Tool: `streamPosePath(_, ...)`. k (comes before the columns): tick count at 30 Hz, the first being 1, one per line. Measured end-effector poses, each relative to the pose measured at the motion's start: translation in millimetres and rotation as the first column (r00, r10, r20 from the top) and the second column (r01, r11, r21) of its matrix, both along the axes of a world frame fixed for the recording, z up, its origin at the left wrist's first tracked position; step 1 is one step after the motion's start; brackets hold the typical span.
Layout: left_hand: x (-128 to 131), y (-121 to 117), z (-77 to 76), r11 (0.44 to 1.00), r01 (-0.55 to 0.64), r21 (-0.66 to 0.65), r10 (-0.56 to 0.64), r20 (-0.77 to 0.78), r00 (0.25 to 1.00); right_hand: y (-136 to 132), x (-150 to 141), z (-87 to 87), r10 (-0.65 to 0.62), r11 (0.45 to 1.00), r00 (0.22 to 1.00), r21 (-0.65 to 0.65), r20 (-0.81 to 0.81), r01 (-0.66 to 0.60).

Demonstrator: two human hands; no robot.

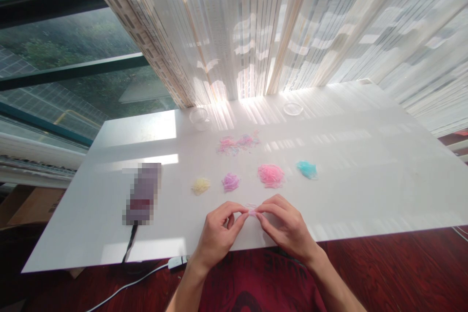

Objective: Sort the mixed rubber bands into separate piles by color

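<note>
My left hand point(219, 231) and my right hand point(283, 226) meet over the near edge of the white table point(365, 180). Both pinch a tiny pink elastic band point(252, 212) between thumb and fingertips. Just beyond them lie sorted little heaps of bands: a yellow pile point(201, 185), a purple pile point(230, 182), a pink pile point(271, 175) and a teal pile point(307, 169). Farther back sits a loose mixed pile point(237, 144) of pink and pale bands.
A blurred dark rectangular object point(143, 194) with a cable lies at the table's left. A clear cup point(199, 118) and a clear lid point(293, 108) stand near the far edge by the striped curtain point(274, 24). A window is at the left.
</note>
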State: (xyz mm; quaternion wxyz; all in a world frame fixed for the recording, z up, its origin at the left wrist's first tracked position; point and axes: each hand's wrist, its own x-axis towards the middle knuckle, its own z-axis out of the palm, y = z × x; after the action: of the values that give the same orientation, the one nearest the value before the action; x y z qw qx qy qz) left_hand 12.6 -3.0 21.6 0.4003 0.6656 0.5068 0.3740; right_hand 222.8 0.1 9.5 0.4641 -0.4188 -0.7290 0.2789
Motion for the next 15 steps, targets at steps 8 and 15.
streamPosePath(8, -0.1, -1.0, -0.9, 1.000, 0.000, -0.001, 0.000, 0.006, 1.000, -0.1, 0.2, 0.0, 0.003, 1.000, 1.000, -0.004, 0.005, -0.003)
streamPosePath(15, 0.3, -0.5, -0.3, 1.000, -0.009, -0.008, 0.009, 0.012, 1.000, -1.0, 0.6, -0.1, 0.003, 1.000, 1.000, -0.014, 0.010, -0.003)
